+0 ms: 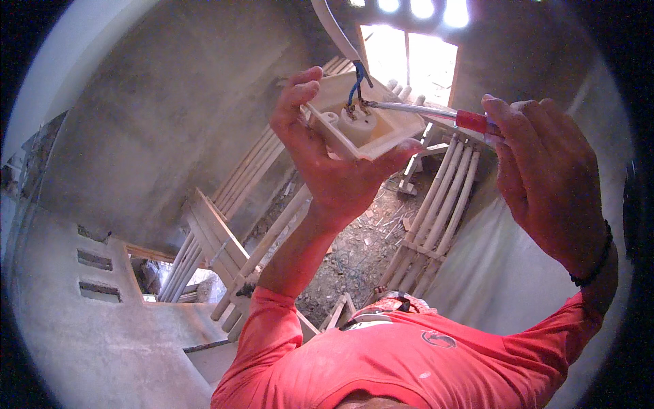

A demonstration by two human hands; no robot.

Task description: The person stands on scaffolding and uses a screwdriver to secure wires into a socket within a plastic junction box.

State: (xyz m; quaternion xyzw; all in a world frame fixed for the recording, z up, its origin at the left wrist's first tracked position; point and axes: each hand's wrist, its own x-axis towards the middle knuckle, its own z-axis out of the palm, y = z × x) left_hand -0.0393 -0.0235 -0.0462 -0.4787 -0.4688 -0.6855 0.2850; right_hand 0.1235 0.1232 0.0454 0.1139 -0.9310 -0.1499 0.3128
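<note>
My left hand (334,170) is raised and grips a white square electrical fitting (409,127) from beneath, its thumb along one edge and fingers round the other side. The fitting's open back faces me, with a round white terminal part (358,129) inside. Blue and dark wires (355,82) run from a white cable (334,27) overhead down to the terminals. My right hand (545,157) is closed round the red handle of a screwdriver (422,110). The screwdriver lies nearly level, its tip at the terminals beside the wire ends; exact contact is too small to tell.
Bamboo poles (436,211) stand at the right, and more poles (248,170) with a wooden plank (216,232) at the left. Rubble (347,266) covers the floor below. Plastered walls (170,102) surround me, with a bright window opening (409,61) at the far side.
</note>
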